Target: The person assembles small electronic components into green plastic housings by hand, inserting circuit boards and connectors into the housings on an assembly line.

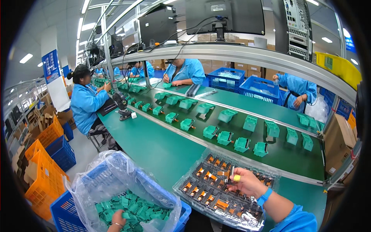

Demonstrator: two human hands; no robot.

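Observation:
My left hand (117,219) reaches into a blue crate (62,210) lined with a clear plastic bag (133,170). Its fingers are bent and closed at the green plastic parts (133,207) heaped inside; which piece they grip is hard to make out. My right hand (249,185), with a yellow cover on one finger and a blue band at the wrist, is over a clear plastic tray (179,188). Thumb and fingers pinch a small, thin component (232,172). Black components with orange strips (222,204) sit in the tray's pockets.
Two rows of green plastic housings (211,132) lie on the dark green conveyor belt (185,145) beyond the tray. A barcode scanner (121,104) stands on the green bench. Orange crates (42,185) stand at left. Co-workers in blue (87,102) sit along the line. Monitors (224,17) hang overhead.

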